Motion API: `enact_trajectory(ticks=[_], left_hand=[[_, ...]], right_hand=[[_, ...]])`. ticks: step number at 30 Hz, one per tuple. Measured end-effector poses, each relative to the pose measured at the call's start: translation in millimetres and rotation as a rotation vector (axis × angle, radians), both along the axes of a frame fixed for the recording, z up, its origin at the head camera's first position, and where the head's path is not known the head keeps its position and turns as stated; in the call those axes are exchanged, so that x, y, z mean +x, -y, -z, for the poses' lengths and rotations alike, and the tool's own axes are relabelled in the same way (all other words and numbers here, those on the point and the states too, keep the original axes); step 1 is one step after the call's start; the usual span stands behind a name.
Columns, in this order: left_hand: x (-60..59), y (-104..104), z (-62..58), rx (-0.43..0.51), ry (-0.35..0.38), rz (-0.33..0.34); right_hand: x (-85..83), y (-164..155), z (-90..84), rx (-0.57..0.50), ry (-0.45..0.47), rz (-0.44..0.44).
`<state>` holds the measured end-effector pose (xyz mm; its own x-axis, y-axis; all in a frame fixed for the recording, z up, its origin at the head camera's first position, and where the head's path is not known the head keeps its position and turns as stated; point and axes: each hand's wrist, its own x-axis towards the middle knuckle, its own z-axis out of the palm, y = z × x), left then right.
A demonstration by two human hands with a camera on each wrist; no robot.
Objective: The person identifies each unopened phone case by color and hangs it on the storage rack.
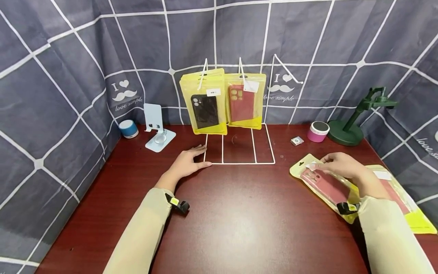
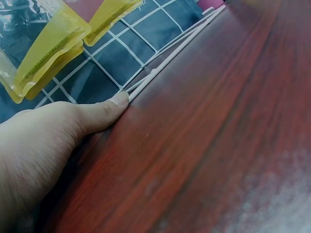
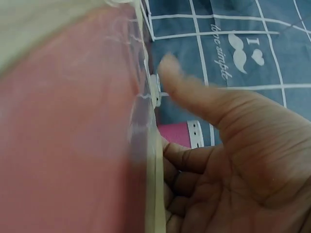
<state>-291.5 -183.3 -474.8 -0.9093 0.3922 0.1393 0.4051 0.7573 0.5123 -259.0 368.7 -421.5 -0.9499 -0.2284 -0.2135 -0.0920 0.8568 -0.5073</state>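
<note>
Left hand (image 1: 189,163) flat on the red-brown table (image 1: 239,220), fingers straight and relaxed, holding nothing, thumb tip (image 2: 118,100) touching the front-left corner of the white wire rack (image 1: 239,154). Rack standing at about 12 o'clock on the table, with two yellow pouches hanging off its hooks: a black phone case (image 1: 204,111) on the left, a red one (image 1: 242,102) just beside it on the right.

Right hand (image 1: 340,164) out at roughly 3 o'clock, fingers curled around the top edge of a yellow packaged red phone case (image 1: 323,184) lying on the table; wrist view confirming fingers under the pouch edge, thumb blurred. Another similar pouch (image 1: 407,207) partly underneath, toward 4 o'clock.

Along the back: blue little speaker (image 1: 128,128) and pale blue phone stand (image 1: 156,131) at 10 to 11 o'clock, pink speaker (image 1: 318,131) and green stand (image 1: 356,121) at 1 to 2 o'clock.
</note>
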Motion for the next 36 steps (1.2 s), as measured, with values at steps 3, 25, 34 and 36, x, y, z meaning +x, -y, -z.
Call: enact_trajectory(ticks=[3, 25, 34, 36], left_hand=[[-0.3, 0, -1.4, -0.005, 0.006, 0.001], [-1.3, -2, -6.5, -0.022, 0.017, -0.009], [-2.6, -1, -4.3, -0.016, 0.011, -0.010], [-2.1, -1, -3.3, -0.020, 0.012, -0.007]], right_hand=[[0.0, 8, 1.0, 0.005, 0.008, -0.002], [-4.7, 6, -5.5, -0.398, 0.205, 0.115], [1.3, 12, -18.3, -0.710, 0.279, 0.244], [2.5, 18, -21.4, -0.794, 0.262, 0.265]])
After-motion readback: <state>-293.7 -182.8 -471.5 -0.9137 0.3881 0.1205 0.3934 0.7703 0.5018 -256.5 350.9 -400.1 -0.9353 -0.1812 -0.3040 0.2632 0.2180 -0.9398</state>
